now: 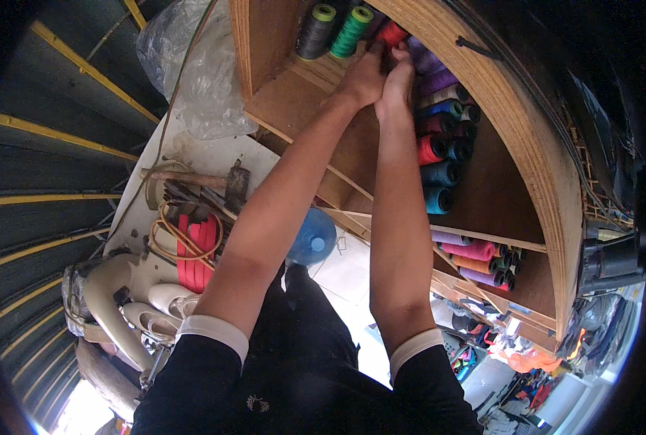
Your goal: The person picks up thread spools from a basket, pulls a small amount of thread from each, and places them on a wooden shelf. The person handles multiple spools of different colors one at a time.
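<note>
Rough plywood shelf point(533, 145), matt thread cones point(439, 174), glossy clear plastic sheet point(200, 72), rusty metal hammer point(221, 181).

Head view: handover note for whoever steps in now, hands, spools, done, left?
Left hand and right hand: both reach into the wooden shelf, fingers at the red thread spool; the grip itself is hidden.
Spools: grey spool and green spool stand beside it; a row of coloured spools runs along the shelf.
Done: hands at the red spool.
Left: the spool sits among the others, not clear of the shelf.
</note>
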Tool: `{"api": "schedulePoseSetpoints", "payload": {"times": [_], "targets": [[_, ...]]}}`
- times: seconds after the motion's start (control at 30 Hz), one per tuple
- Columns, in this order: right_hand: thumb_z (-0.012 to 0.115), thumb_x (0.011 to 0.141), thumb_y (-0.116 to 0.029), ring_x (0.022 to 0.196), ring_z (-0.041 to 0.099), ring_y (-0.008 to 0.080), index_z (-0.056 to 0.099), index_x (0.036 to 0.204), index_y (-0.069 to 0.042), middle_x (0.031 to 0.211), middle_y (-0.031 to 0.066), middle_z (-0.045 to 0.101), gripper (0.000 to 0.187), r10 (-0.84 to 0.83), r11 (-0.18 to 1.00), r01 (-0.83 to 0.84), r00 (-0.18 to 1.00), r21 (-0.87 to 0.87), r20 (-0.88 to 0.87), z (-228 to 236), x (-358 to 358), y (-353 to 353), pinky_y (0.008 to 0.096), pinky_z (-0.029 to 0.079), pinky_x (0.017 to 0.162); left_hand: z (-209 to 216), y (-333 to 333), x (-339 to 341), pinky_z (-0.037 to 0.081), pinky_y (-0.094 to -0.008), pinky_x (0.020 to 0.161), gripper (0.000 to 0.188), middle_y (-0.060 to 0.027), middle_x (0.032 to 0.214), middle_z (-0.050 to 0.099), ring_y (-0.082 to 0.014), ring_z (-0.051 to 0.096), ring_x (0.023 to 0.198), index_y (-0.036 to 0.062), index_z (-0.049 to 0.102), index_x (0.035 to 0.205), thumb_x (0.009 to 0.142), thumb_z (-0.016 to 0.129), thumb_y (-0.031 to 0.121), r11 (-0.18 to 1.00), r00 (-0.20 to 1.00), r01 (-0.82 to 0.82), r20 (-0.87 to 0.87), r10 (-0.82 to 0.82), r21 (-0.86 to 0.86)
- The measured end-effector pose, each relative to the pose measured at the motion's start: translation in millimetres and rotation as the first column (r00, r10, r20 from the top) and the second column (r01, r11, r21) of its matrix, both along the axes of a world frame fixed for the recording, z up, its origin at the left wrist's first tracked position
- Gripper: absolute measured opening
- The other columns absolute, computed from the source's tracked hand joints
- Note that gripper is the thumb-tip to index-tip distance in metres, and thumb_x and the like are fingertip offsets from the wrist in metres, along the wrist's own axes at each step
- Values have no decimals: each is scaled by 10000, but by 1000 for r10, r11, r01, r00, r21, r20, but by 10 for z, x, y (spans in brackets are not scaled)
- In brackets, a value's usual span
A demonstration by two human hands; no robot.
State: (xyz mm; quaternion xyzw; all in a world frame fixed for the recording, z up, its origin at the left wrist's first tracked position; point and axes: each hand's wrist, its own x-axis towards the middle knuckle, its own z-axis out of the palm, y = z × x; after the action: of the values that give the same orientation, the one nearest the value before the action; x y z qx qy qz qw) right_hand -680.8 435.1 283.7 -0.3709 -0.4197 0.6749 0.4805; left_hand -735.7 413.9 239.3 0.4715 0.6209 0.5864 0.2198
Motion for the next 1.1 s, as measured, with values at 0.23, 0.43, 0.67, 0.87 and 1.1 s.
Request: {"api": "schedulePoseSetpoints", "payload": {"times": [0.23, 0.43, 0.67, 0.87, 1.1], "targets": [[501, 854, -204, 1122, 482, 228, 513, 1237, -84, 1172, 74, 544, 402, -96, 995, 96, 995, -18, 24, -136, -66, -43, 364, 373, 977, 73, -159, 30, 393, -426, 987, 553, -258, 1240, 526, -405, 494, 1165, 41, 429, 1308, 810, 599, 210, 999, 998, -29, 58, 28, 20], [484, 870, -229, 1050, 495, 213, 535, 1128, -72, 1095, 65, 547, 307, 139, 989, -133, 985, 65, -103, -300, 60, 113, 348, 384, 948, 187, -292, 36, 423, -382, 952, 449, -225, 1132, 610, -354, 566, 1107, 8, 523, 1220, 795, 603, 129, 1000, 993, 28, 119, -27, -13], [457, 930, -389, 1257, 404, 218, 447, 1321, -8, 1330, 114, 464, 546, -31, 958, 16, 998, 288, 50, -32, 339, -944, 340, 278, 1072, 384, -900, 369, 505, -343, 766, 223, -189, 900, 682, -237, 670, 847, -38, 639, 1000, 828, 564, 83, 968, 944, -231, 264, 199, 97], [462, 945, -269, 1368, 259, 370, 211, 1421, 68, 1466, 260, 261, 636, 285, 809, -406, 904, 425, 320, -159, 1409, -2376, 421, 175, 1127, 550, -1959, 878, 402, -255, 497, 260, -38, 559, 551, -76, 514, 538, 5, 559, 690, 862, 659, 173, 955, 900, -286, 319, 297, -84], [586, 897, -258, 1177, 485, 333, 447, 1283, -15, 1269, 201, 470, 476, 643, 728, -655, 549, -203, 534, -354, 2777, -3042, 447, 374, 1022, -285, -2649, 1871, 235, -290, 447, 481, 6, 503, 310, -69, 299, 511, 46, 353, 568, 887, 655, 242, 960, 940, -255, 204, 275, -118]]}}
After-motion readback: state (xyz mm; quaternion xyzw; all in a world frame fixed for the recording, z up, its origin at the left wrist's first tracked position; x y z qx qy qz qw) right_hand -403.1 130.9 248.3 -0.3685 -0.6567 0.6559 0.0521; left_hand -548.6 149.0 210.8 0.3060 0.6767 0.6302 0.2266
